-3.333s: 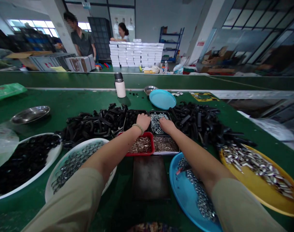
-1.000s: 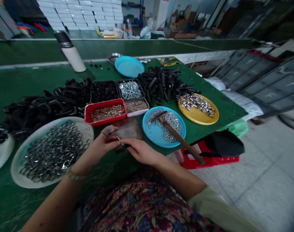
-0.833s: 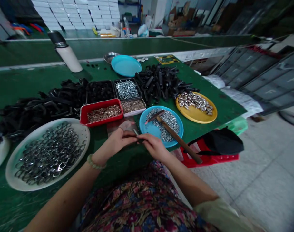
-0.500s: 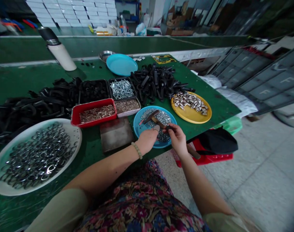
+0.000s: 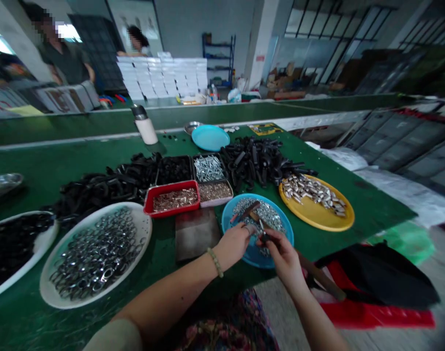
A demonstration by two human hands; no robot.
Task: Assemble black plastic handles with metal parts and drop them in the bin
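Hands meet above the near edge of the blue plate [image 5: 232, 219], which sits at the front of the green bench [image 5: 61, 165]. The left hand [image 5: 234, 242], a bead bracelet [image 5: 215, 262] on its wrist, has its fingers [image 5: 246, 229] curled and pressed together at the tips, though what they pinch cannot be told. The right hand [image 5: 284, 254] has its fingers pinching a small dark part [image 5: 263, 237], held just beside the left fingertips and over the heap of small silver washers [image 5: 268, 214] in the plate. A hammer [image 5: 252, 214] lies across the plate, its wooden handle running back under the right hand and past the bench edge.

Just left of the plate lies a dark metal block [image 5: 195, 233]. Behind it stand a red tray [image 5: 171, 199] of coppery pins and a white tray [image 5: 215, 191] of small fasteners; behind those, a black tray of silver screws [image 5: 208, 168]. A yellow plate [image 5: 317, 214] of silver sleeves lies to the right, a white plate [image 5: 142, 229] of metal rings to the left. Heaps of black plastic parts [image 5: 259, 158] fill the middle of the bench. A white flask [image 5: 145, 126] stands at the far edge. Two other people [image 5: 67, 61] stand beyond the bench.
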